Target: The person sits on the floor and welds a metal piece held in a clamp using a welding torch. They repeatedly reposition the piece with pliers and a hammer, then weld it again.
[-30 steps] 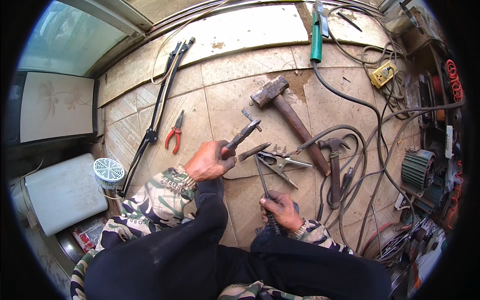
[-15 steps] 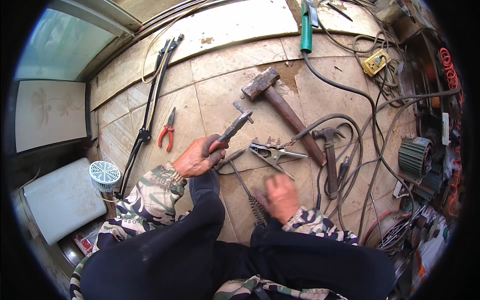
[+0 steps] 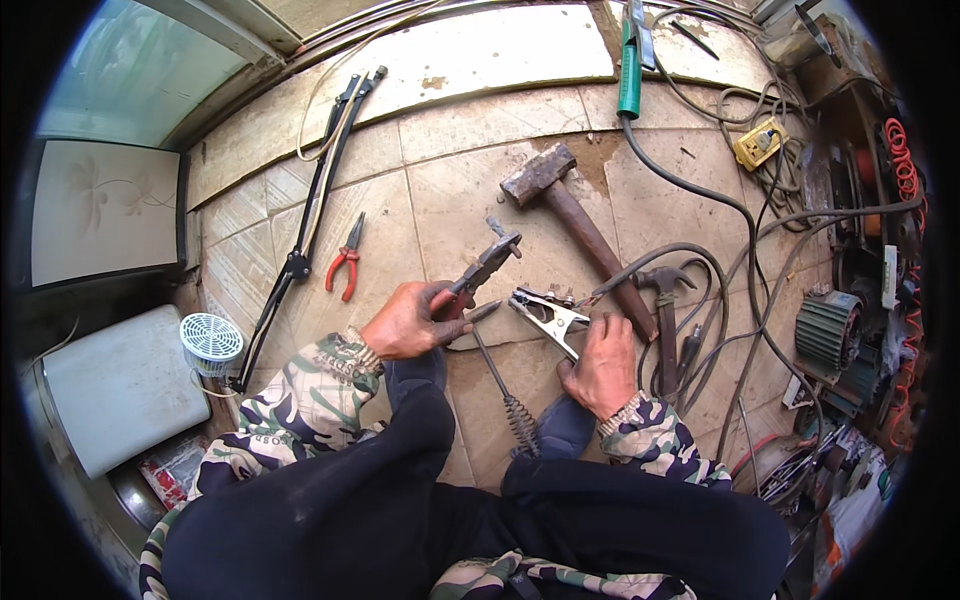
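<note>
Head view, and here was the left hand [image 3: 405, 322] with its fingers wrapped round the red-handled pliers [image 3: 485, 268], whose nose pinched a small metal piece [image 3: 500, 232] out over the tiled floor [image 3: 430, 215]. Across came the right hand [image 3: 605, 368], half curled over the handle end of the metal clamp [image 3: 545, 318], thumb by the lower handle; whether it had closed firmly, you couldn't tell! That clamp looked rigid and sprung, probably stiff to squeeze, best taken far back on both handles, with its cable dragging a little. The pliers seemed solid, sure in the grip by their red sleeves, though the hard little piece at the tip could well have twisted. Just beneath lay the spring-handled hammer [image 3: 494, 370], its pointed head close to the left fingertips, its coil beside the right shoe [image 3: 565, 430]. Tight quarters on the right: sledgehammer [image 3: 590, 230], claw hammer [image 3: 668, 340] and looping cables [image 3: 725, 345] all crowded in. More room to the left, a broad run of tile towards the needle-nose pliers [image 3: 346, 265], with the pale board [image 3: 480, 55] edging the far side.
</note>
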Available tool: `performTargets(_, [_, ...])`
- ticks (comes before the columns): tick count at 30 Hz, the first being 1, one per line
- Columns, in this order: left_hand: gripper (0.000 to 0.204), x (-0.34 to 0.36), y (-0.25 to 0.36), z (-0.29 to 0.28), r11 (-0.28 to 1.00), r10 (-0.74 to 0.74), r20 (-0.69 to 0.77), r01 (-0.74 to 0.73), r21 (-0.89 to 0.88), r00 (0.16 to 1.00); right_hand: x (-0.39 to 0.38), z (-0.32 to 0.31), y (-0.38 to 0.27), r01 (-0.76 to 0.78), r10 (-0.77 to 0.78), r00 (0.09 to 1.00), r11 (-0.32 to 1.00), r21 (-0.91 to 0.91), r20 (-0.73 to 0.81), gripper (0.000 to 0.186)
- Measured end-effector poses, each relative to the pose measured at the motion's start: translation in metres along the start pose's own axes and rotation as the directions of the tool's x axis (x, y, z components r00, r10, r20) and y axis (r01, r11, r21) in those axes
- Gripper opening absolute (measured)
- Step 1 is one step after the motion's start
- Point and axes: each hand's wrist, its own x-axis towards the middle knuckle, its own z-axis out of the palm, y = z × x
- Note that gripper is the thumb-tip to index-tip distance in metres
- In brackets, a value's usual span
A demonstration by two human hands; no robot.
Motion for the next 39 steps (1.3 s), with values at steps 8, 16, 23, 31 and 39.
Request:
performTargets(8, [0.022,0.004,0.015,-0.001,0.999,0.011,0.129,-0.018,0.051,0.992,-0.003,-0.009,0.015,-0.022,0.046,0.998,0.859,0.512,-0.036,0.048])
performTargets(16, [0.026,0.011,0.011,0.007,0.986,0.159,0.244,-0.167,0.015,0.957,0.001,-0.007,0.016,0.112,-0.067,0.992,0.859,0.499,-0.109,0.041])
performTargets(23, [0.031,0.013,0.012,0.012,0.971,0.159,0.308,-0.204,0.122,0.938,0.004,-0.004,0.016,0.148,-0.084,0.985,0.857,0.494,-0.150,0.043])
performTargets(31, [0.029,0.016,0.017,0.017,0.957,0.185,0.318,-0.244,0.159,0.930,0.007,0.004,0.017,0.169,-0.086,0.979,0.848,0.502,-0.183,0.048])
performTargets(39, [0.026,0.013,0.018,0.026,0.971,0.159,0.275,-0.201,0.130,0.948,0.010,-0.004,0.008,0.177,-0.105,0.972,0.917,0.359,-0.210,0.059])
